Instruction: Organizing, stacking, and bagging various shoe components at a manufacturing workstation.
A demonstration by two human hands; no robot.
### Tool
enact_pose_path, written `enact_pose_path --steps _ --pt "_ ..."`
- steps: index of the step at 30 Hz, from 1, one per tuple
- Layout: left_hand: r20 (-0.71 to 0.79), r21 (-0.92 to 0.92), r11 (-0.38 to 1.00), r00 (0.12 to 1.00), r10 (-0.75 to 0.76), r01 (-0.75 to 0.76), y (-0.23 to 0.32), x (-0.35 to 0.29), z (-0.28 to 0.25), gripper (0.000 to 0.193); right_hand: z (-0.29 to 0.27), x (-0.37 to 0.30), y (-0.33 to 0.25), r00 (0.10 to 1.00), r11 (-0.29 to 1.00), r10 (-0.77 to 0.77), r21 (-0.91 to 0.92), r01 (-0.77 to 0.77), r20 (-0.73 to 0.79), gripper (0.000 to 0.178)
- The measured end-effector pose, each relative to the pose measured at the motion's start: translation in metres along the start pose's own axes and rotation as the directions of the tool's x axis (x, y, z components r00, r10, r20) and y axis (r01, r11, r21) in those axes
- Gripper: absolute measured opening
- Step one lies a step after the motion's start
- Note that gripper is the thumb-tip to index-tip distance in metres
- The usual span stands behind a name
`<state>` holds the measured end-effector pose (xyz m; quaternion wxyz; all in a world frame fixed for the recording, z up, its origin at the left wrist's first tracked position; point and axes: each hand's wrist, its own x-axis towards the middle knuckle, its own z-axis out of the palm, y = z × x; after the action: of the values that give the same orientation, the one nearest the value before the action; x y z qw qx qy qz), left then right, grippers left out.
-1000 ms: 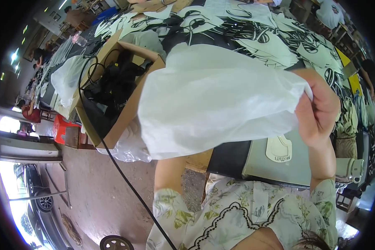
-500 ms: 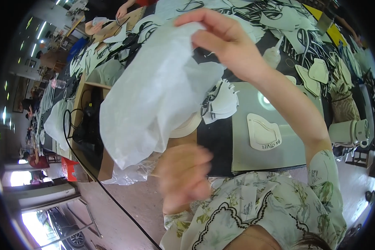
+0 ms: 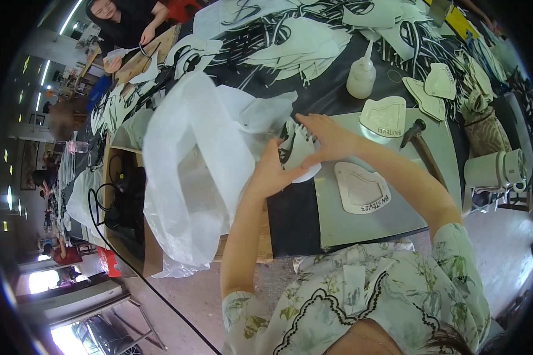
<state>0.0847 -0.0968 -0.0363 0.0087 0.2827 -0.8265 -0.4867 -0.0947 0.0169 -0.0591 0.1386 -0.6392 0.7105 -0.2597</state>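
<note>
My left hand (image 3: 273, 170) and my right hand (image 3: 336, 137) close from either side round a small stack of white cut pieces with black strips (image 3: 302, 142). Fingers curl over its far edge and the thumbs lie near its front, so part of it is hidden. Left of my hands, a large translucent white plastic bag (image 3: 204, 124) stands puffed up, held by neither hand. A cream shaped template (image 3: 361, 188) lies on the grey board (image 3: 343, 228) beside my right forearm.
A hammer (image 3: 423, 148), another template (image 3: 382, 117) and a white squeeze bottle (image 3: 361, 77) are to the right. Several white pieces (image 3: 302, 47) cover the far table. A cardboard box (image 3: 154, 242) and black cable (image 3: 154, 287) sit left. A co-worker's hand (image 3: 147, 34) works far left.
My right hand has let go of the raised plastic bag and come down to the stack. My left hand, blurred lower down before, has moved up to it too. The bag has sunk.
</note>
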Motion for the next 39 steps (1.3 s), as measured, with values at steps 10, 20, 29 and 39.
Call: enact_pose_path --steps 10,20,29,39 --pt "-0.098 0.037 0.977 0.972 0.214 -0.212 -0.025 -0.034 0.015 0.099 0.005 -0.04 -0.045 0.963 0.757 -0.01 0.631 -0.169 0.27 0.078" --pt "-0.293 0.283 0.922 0.891 0.346 -0.264 0.011 -0.084 0.043 0.082 0.001 -0.053 -0.063 0.976 0.832 -0.167 0.55 0.065 0.137 0.102" --pt "-0.191 0.092 0.913 0.892 0.409 -0.399 0.035 -0.052 0.044 0.07 -0.034 -0.081 -0.051 0.993 0.731 0.037 0.681 0.051 -0.114 0.11" --pt "-0.179 0.105 0.896 0.878 0.444 -0.432 0.028 -0.026 0.075 0.104 -0.028 -0.09 -0.004 0.977 0.594 0.19 0.803 -0.038 -0.094 0.11"
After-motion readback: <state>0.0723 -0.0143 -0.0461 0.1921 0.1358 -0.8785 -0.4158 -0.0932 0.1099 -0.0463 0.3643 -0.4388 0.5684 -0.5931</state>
